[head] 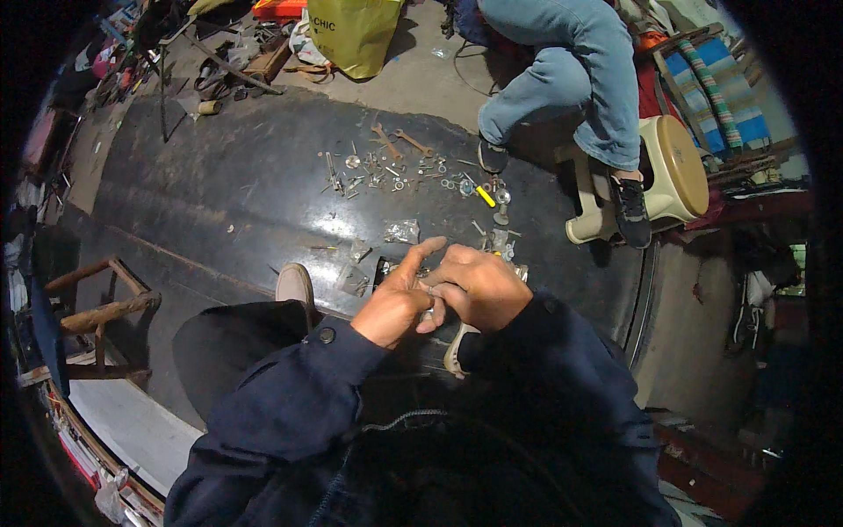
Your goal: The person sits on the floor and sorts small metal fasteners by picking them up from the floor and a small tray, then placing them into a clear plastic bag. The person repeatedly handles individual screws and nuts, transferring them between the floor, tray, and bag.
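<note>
My left hand (394, 304) and my right hand (484, 283) meet in front of me, above the black floor mat (217, 171). Between their fingertips is a small metal part (429, 290), mostly covered by fingers, so its exact kind is unclear. The left index finger points forward, while the right fingers curl inward. Partly hidden behind my hands is a dark tray (380, 269) with small pieces in it. A clear plastic bag (402, 230) lies just beyond, and another small bag with parts (353, 281) rests to the left.
Scattered screws and washers (379, 172) lie ahead with open-end wrenches (413, 141) and a yellow-handled screwdriver (485, 195). Another person's jeans-clad legs (560, 85) are beside a plastic stool (672, 171). A wooden stool (108, 319) stands left; a yellow-green bag (355, 39) stands at the back.
</note>
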Action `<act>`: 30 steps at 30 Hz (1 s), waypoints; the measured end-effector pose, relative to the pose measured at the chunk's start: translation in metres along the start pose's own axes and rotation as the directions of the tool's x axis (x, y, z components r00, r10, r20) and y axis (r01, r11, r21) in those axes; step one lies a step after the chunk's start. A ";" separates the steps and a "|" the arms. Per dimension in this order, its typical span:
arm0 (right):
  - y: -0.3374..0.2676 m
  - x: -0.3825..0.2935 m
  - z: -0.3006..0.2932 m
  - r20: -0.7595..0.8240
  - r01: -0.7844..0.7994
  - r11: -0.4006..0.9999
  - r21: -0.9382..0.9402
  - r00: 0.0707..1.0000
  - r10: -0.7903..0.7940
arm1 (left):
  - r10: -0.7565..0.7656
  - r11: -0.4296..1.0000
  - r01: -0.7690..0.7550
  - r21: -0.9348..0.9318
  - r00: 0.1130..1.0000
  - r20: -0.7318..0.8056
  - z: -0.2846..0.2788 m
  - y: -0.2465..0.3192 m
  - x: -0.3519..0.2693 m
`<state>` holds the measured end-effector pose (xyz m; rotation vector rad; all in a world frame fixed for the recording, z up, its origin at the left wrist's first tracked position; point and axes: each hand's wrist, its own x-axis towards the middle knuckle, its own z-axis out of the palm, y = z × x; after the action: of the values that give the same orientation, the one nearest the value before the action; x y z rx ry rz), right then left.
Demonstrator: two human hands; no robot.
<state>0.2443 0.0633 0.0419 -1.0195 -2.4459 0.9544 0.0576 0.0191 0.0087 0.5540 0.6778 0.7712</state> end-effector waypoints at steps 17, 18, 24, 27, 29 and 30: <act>0.002 0.001 -0.021 -0.153 -0.252 0.815 0.522 0.912 0.381 | 0.059 0.995 -0.066 -0.074 0.994 -0.096 0.007 0.006 0.004; 0.002 0.001 -0.020 -0.149 -0.237 0.815 0.529 0.920 0.363 | 0.076 0.996 -0.081 -0.047 0.992 -0.098 0.008 0.007 0.004; -0.001 0.007 -0.015 -0.107 -0.248 0.757 0.604 0.917 0.385 | 0.119 0.993 -0.117 0.028 0.986 -0.117 0.007 0.011 -0.001; -0.002 0.009 -0.015 -0.064 -0.258 0.757 0.600 0.928 0.367 | 0.138 0.990 -0.136 0.026 0.985 -0.108 0.006 0.012 -0.003; -0.001 0.010 -0.013 -0.028 -0.277 0.711 0.646 0.922 0.385 | 0.134 0.991 -0.132 0.023 0.984 -0.117 0.004 0.012 -0.004; -0.001 0.011 -0.011 -0.032 -0.282 0.678 0.679 0.911 0.411 | 0.153 0.988 -0.151 0.022 0.982 -0.115 0.004 0.012 -0.004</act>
<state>0.2423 0.0755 0.0512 -1.2333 -1.5490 1.6171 0.0530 0.0225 0.0207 0.5814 0.7545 0.9482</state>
